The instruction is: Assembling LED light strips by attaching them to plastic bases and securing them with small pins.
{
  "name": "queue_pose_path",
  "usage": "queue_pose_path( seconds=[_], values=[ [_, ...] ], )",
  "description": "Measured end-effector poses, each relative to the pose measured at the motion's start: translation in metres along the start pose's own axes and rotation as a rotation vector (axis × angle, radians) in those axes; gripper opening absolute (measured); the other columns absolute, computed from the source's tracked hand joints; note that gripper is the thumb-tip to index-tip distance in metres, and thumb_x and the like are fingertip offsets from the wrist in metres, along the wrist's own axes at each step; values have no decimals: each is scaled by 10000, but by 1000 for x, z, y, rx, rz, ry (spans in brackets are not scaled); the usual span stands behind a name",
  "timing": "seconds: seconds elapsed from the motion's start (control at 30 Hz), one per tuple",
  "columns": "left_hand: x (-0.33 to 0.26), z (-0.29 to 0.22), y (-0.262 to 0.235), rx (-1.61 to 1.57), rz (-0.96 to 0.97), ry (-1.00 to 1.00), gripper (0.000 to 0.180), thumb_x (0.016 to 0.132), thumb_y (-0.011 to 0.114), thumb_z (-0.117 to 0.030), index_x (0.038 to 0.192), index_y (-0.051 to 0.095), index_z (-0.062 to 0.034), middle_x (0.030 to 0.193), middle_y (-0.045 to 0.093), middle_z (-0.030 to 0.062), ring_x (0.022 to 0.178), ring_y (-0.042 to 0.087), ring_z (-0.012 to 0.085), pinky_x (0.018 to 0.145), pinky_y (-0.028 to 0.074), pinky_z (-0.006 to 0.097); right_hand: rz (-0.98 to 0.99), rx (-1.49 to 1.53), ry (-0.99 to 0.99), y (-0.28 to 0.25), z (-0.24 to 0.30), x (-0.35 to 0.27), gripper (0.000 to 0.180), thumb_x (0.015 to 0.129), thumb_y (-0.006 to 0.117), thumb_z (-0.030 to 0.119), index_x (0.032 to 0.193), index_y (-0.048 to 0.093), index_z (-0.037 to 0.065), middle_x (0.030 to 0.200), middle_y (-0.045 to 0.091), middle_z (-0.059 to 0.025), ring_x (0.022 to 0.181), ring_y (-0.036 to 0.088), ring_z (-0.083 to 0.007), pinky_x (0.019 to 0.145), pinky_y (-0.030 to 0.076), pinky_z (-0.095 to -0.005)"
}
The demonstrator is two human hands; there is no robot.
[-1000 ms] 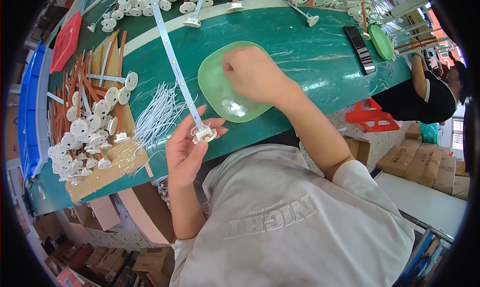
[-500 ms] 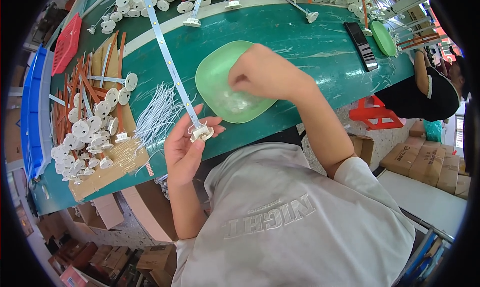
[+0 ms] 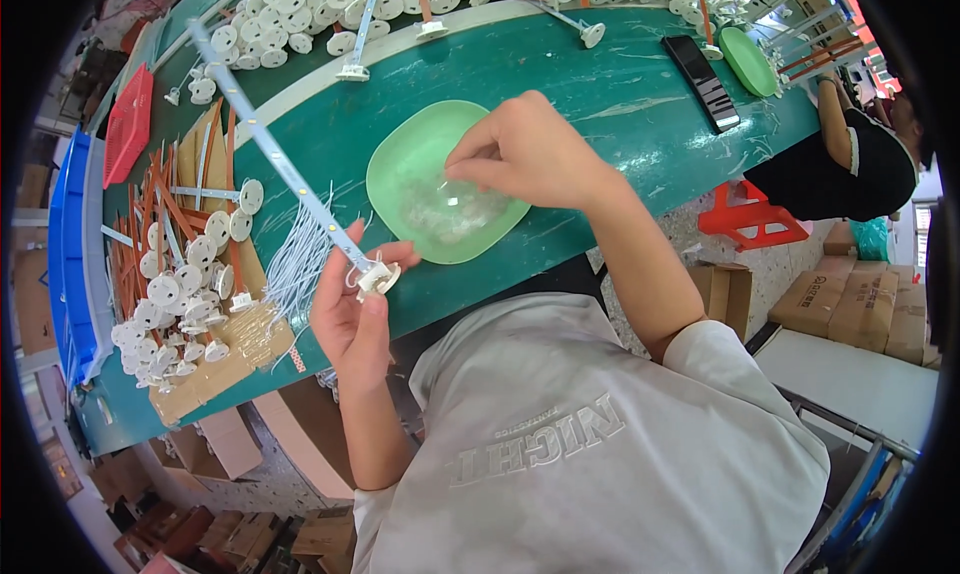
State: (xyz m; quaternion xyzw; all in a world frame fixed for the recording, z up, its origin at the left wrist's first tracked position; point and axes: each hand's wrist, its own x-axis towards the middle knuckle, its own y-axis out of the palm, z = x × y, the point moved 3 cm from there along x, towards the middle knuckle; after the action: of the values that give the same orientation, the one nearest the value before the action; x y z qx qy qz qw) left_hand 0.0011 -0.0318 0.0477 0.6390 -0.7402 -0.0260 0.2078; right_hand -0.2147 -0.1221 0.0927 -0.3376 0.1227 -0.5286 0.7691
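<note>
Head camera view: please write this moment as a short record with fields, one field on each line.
Left hand: holds the white base of a light strip
Right hand: over the green dish, fingertips close together; whether they hold anything is unclear
Dish contents: small clear pieces, too blurred to identify
Left of dish: thin white wires
Further left: brown cardboard under a pile of strips with round bases
Far right of table: black phone, second green dish

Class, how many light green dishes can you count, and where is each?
2. One rounded light green dish lies beneath the right hand; an oval light green dish lies just right of the black rectangular phone. Any others would be hidden.
</note>
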Motion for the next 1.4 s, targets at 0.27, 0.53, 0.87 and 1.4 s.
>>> queue_pose_path(
  seconds=[0.27, 0.53, 0.87, 1.4],
  values=[
    [60, -18, 64, -278, 22, -60, 707, 926, 597, -297, 1444, 261, 48, 1169, 580, 213, 1087, 561, 272, 1023, 381, 441, 39, 173, -118, 13, 16, -22, 119, 719, 701, 154, 767, 720, 46, 627, 630, -128, 547, 603, -246, 550, 472, -348],
    [79, -9, 64, -381, 97, -78, 530, 1007, 452, -296, 1429, 322, -4, 1122, 563, 77, 845, 457, 115, 724, 372, 236, -159, 285, -102, 11, 21, -24, 110, 662, 703, 124, 636, 701, 17, 535, 626, -86, 512, 630, -223, 507, 484, -324],
    [84, -1, 62, -517, -8, -79, 491, 1028, 429, -280, 1418, 348, 6, 1113, 583, 79, 838, 482, 122, 720, 383, 255, -321, 272, -215, 13, 24, -27, 85, 731, 658, 80, 726, 693, 3, 620, 636, -151, 569, 632, -291, 541, 476, -366],
    [78, -9, 74, -519, -92, -86, 491, 1038, 386, -271, 1412, 304, 36, 1016, 555, 93, 738, 418, 117, 588, 334, 233, -508, 507, -122, 25, 22, -48, 96, 750, 682, 35, 833, 700, -10, 726, 683, -144, 667, 678, -227, 641, 543, -313]
  ],
)
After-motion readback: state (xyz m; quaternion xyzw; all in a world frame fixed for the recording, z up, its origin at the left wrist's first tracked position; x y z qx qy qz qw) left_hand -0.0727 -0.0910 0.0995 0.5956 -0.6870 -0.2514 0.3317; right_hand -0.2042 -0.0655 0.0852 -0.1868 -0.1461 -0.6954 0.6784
